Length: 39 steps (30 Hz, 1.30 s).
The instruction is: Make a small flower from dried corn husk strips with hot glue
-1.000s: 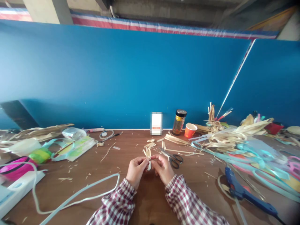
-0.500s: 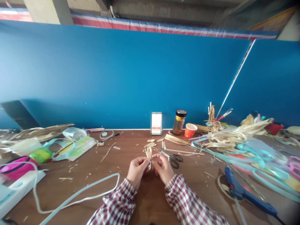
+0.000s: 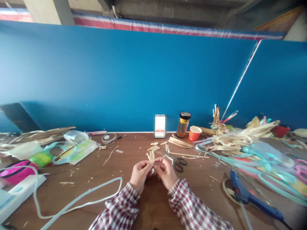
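Observation:
A small flower-like piece of dried corn husk stands up between my hands, its pale petals spread at the top. My left hand pinches it low down between thumb and fingers. From the other side my right hand closes its thumb and fingertips at the base of the piece. A bit of white shows below the fingertips; what it is I cannot make out. Beside my right hand lie scissors with black handles. Husk scraps are scattered just beyond the piece.
A dark-lidded jar and an orange paper cup stand at the back. On the right lie a blue glue gun, dried husks and pale blue ribbons. A white cable loops at left, near a power strip.
The husk piece has tilted and shifted slightly left. My right fingertips have moved a little lower and left against its base; my left hand stays almost in place.

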Each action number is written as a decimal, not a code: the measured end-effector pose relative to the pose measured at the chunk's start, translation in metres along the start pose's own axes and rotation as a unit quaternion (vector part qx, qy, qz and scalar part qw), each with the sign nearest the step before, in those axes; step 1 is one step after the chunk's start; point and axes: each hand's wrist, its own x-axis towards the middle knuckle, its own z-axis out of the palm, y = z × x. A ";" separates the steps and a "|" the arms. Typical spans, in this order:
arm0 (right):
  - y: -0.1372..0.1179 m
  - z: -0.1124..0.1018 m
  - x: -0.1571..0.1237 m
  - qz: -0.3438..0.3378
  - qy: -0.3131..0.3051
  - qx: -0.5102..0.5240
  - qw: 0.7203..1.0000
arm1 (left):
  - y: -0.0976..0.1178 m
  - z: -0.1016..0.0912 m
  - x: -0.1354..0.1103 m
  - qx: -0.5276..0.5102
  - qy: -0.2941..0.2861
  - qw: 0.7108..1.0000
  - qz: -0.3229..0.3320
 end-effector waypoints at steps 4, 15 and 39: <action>0.001 0.000 0.001 -0.006 0.012 0.003 1.000 | 0.000 0.001 -0.001 0.005 0.000 1.000 -0.002; -0.001 -0.001 0.001 -0.014 0.013 -0.007 1.000 | 0.000 0.000 0.000 -0.013 -0.011 1.000 -0.014; -0.004 0.000 -0.001 -0.042 0.025 -0.072 0.996 | -0.002 -0.001 0.002 0.004 0.006 1.000 0.013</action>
